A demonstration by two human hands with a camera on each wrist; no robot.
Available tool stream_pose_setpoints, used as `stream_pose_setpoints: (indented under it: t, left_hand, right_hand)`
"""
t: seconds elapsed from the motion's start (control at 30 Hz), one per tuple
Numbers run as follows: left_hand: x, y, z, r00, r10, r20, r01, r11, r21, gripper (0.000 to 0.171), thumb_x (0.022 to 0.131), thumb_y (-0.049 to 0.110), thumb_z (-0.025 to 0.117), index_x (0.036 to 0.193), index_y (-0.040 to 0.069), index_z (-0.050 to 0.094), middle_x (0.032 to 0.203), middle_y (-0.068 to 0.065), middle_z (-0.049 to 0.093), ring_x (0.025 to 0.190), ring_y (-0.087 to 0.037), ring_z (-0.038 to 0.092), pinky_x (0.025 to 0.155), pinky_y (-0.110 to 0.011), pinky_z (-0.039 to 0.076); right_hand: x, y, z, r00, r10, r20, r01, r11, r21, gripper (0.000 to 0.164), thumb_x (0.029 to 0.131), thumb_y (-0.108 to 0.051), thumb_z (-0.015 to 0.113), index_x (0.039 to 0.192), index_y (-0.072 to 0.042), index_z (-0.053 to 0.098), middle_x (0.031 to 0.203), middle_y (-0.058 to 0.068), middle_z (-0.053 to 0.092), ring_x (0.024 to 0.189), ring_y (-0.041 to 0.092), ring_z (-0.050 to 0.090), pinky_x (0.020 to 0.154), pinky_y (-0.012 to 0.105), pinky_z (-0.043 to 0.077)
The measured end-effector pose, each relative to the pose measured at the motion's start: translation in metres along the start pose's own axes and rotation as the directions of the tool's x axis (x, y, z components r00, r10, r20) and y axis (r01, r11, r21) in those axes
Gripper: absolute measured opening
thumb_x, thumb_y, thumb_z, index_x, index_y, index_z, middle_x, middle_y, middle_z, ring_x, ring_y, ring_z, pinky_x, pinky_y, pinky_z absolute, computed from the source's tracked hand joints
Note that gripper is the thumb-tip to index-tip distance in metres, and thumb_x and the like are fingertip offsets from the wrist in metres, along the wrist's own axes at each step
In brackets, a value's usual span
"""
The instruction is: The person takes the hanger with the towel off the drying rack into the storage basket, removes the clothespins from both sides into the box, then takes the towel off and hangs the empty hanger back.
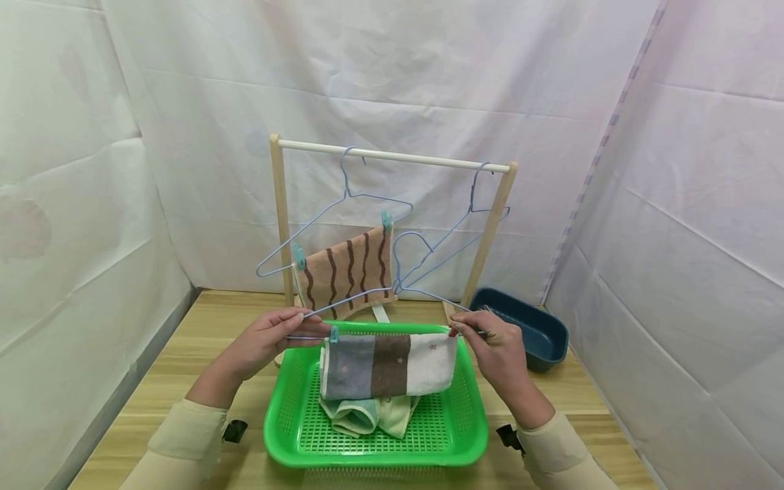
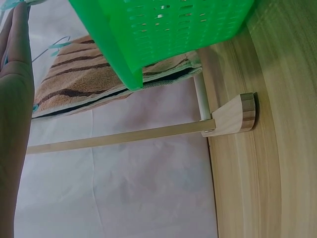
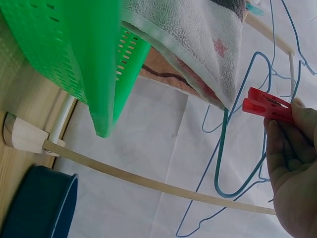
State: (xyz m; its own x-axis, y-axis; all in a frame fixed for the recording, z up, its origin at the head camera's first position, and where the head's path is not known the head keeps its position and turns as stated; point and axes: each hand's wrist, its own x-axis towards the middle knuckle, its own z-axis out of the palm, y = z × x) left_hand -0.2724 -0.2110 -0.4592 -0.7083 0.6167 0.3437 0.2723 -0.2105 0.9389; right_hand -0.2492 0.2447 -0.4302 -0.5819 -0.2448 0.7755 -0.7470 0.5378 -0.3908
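Observation:
My left hand (image 1: 265, 340) pinches the left end of a blue wire hanger (image 1: 349, 299) between thumb and fingers. A small towel (image 1: 390, 367) with grey, brown and white bands hangs over the hanger's lower bar above the green basket. At its left top corner sits a light blue clothespin (image 1: 333, 334). With thumb and fingers, my right hand (image 1: 499, 347) pinches a red clothespin (image 3: 267, 105) beside the towel's right corner. In the right wrist view this clothespin is apart from the towel, near the hanger's looped end. Most of the left hand's fingers are out of the left wrist view.
Under the towel stands the green basket (image 1: 282, 446) with folded cloths (image 1: 361, 416) in it. Behind is a wooden rack (image 1: 392, 155) bearing a hanger with a brown striped towel (image 1: 349, 275) and another hanger (image 1: 456, 231). A dark blue bin (image 1: 554, 340) stands at right.

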Motion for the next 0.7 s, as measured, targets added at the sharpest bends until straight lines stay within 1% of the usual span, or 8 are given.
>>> stream_pose_setpoints:
  t: [0.07, 0.1, 0.23, 0.33, 0.43, 0.53, 0.63, 0.7]
  left_hand:
    - [-0.0001, 0.0, 0.0001, 1.0, -0.001, -0.002, 0.001, 1.0, 0.0, 0.04, 0.123, 0.008, 0.032, 0.141, -0.016, 0.058, 0.14, -0.018, 0.074, 0.131, -0.029, 0.072, 0.112, -0.055, 0.057]
    - [-0.0002, 0.0, 0.0, 1.0, -0.002, -0.003, 0.002, 1.0, 0.001, 0.04, 0.123, 0.009, 0.032, 0.141, -0.016, 0.058, 0.14, -0.018, 0.074, 0.131, -0.028, 0.072, 0.112, -0.053, 0.057]
    - [-0.0007, -0.0003, -0.0001, 1.0, -0.002, -0.008, 0.003, 1.0, 0.004, 0.04, 0.123, 0.009, 0.032, 0.14, -0.016, 0.058, 0.14, -0.017, 0.074, 0.131, -0.027, 0.072, 0.111, -0.048, 0.059]
    - [-0.0009, -0.0004, -0.0002, 1.0, -0.001, -0.01, 0.001, 1.0, 0.003, 0.04, 0.123, 0.009, 0.032, 0.14, -0.017, 0.057, 0.14, -0.018, 0.074, 0.132, -0.026, 0.072, 0.111, -0.048, 0.059]
    - [-0.0009, -0.0005, -0.0004, 1.0, 0.002, -0.009, -0.002, 1.0, 0.003, 0.04, 0.123, 0.009, 0.032, 0.14, -0.017, 0.057, 0.14, -0.018, 0.074, 0.132, -0.026, 0.072, 0.111, -0.049, 0.059]
    - [-0.0008, -0.0007, -0.0004, 1.0, 0.006, -0.008, -0.006, 1.0, 0.0, 0.04, 0.123, 0.009, 0.032, 0.14, -0.018, 0.057, 0.14, -0.018, 0.074, 0.132, -0.026, 0.072, 0.111, -0.05, 0.059]
    - [-0.0009, -0.0006, -0.0002, 1.0, 0.007, -0.008, -0.007, 1.0, -0.004, 0.04, 0.123, 0.008, 0.032, 0.14, -0.018, 0.056, 0.14, -0.018, 0.074, 0.132, -0.026, 0.071, 0.111, -0.049, 0.059]
    - [-0.001, -0.0004, 0.0, 1.0, 0.006, -0.01, -0.006, 1.0, -0.005, 0.039, 0.123, 0.008, 0.032, 0.14, -0.018, 0.057, 0.14, -0.018, 0.074, 0.132, -0.026, 0.071, 0.111, -0.048, 0.059]
  right_hand:
    - [-0.0002, -0.0002, -0.0002, 1.0, 0.002, -0.001, -0.002, 1.0, -0.003, 0.032, 0.093, 0.006, 0.084, 0.113, -0.018, 0.085, 0.098, -0.002, 0.082, 0.088, 0.015, 0.078, 0.096, 0.015, 0.054]
    - [-0.0003, -0.0003, -0.0003, 1.0, 0.002, -0.003, -0.002, 1.0, -0.001, 0.032, 0.093, 0.007, 0.084, 0.113, -0.018, 0.085, 0.099, -0.002, 0.082, 0.088, 0.015, 0.078, 0.095, 0.015, 0.054]
    - [-0.0007, -0.0002, -0.0002, 1.0, 0.008, -0.007, -0.007, 1.0, 0.015, 0.032, 0.093, 0.008, 0.083, 0.116, -0.015, 0.084, 0.099, 0.003, 0.082, 0.087, 0.019, 0.079, 0.074, 0.016, 0.055]
    - [-0.001, -0.0006, -0.0004, 0.999, 0.04, -0.005, -0.04, 0.998, 0.041, 0.028, 0.097, 0.005, 0.081, 0.119, -0.013, 0.083, 0.098, 0.007, 0.082, 0.086, 0.022, 0.079, 0.066, 0.019, 0.055]
    - [-0.001, -0.0017, -0.001, 0.997, 0.071, -0.003, -0.071, 0.996, 0.06, 0.023, 0.101, 0.001, 0.079, 0.12, -0.011, 0.082, 0.097, 0.008, 0.082, 0.087, 0.022, 0.079, 0.069, 0.018, 0.057]
    - [-0.0002, -0.0029, -0.0015, 0.996, 0.083, -0.014, -0.082, 0.994, 0.071, 0.024, 0.1, 0.003, 0.079, 0.121, -0.008, 0.081, 0.098, 0.006, 0.082, 0.088, 0.021, 0.078, 0.075, 0.016, 0.057]
    - [0.0009, -0.0039, -0.002, 0.995, 0.1, -0.03, -0.098, 0.994, 0.054, 0.026, 0.098, 0.003, 0.081, 0.122, -0.008, 0.081, 0.102, 0.002, 0.082, 0.089, 0.017, 0.077, 0.074, 0.017, 0.057]
    - [0.0014, -0.0043, -0.0026, 0.991, 0.125, -0.041, -0.124, 0.992, 0.04, 0.026, 0.098, 0.001, 0.083, 0.121, -0.01, 0.081, 0.105, 0.0, 0.081, 0.089, 0.014, 0.075, 0.071, 0.017, 0.057]
